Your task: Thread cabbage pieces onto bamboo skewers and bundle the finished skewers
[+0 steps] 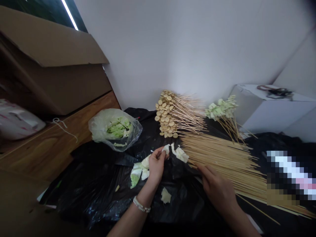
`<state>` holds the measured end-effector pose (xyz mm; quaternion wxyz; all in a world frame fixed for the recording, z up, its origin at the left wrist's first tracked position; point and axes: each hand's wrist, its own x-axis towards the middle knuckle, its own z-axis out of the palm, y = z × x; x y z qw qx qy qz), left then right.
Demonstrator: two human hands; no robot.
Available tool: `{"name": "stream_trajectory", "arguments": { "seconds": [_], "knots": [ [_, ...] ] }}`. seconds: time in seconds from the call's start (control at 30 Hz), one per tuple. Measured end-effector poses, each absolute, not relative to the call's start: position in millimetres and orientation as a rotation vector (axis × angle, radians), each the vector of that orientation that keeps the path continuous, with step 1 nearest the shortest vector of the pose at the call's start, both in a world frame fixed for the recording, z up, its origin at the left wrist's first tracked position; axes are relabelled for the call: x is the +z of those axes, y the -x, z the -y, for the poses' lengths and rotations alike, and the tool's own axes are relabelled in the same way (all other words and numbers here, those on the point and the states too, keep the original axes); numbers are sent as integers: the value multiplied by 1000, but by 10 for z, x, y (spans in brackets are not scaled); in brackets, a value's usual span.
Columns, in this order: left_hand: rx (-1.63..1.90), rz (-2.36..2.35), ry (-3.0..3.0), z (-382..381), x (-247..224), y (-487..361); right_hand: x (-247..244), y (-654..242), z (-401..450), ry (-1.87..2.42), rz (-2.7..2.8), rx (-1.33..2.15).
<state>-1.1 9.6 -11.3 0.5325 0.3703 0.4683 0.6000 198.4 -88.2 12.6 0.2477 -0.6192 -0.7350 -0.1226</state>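
Note:
My left hand point(157, 164), with a beaded bracelet at the wrist, pinches a pale cabbage piece point(166, 149) between thumb and fingers. Just right of it, more cabbage leaf point(181, 154) sits on the tip of a bamboo skewer point(193, 163). The rear of that skewer is hidden by my right hand point(217, 186), whose fingers are closed around it. Loose green-white cabbage leaves point(136, 173) lie under and left of my left hand. A single torn cabbage piece point(166, 195) rests on the black plastic sheet point(106, 197) nearer to me.
Many bare skewers point(222, 158) lie side by side to the right. Behind them are stacked skewers with round slices point(166, 113) and finished cabbage skewers point(222, 108). A clear bag of cabbage point(118, 128) stands left. A cardboard box point(56, 79) and white box point(266, 105) flank the wall.

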Motion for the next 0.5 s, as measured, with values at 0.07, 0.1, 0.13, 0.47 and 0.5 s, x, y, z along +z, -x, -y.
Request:
{"name": "stream_trajectory", "arguments": {
  "seconds": [0.07,0.1,0.13,0.47,0.5],
  "knots": [
    [1473,-1114,-853,-100,-111,19,142,-1994,890,1715,1955,-413],
    [1485,-1107,-841,-101,-107,20,148,-1996,893,1709,1947,-431],
    [1488,-1096,-835,-100,-101,19,151,-1994,893,1695,1953,-436],
    [1368,-1026,-812,-58,-63,-31,68,-1927,838,1653,1997,-382],
    [1358,-1016,-815,-49,-54,-37,66,-1920,836,1653,1998,-378]
  ]
}}
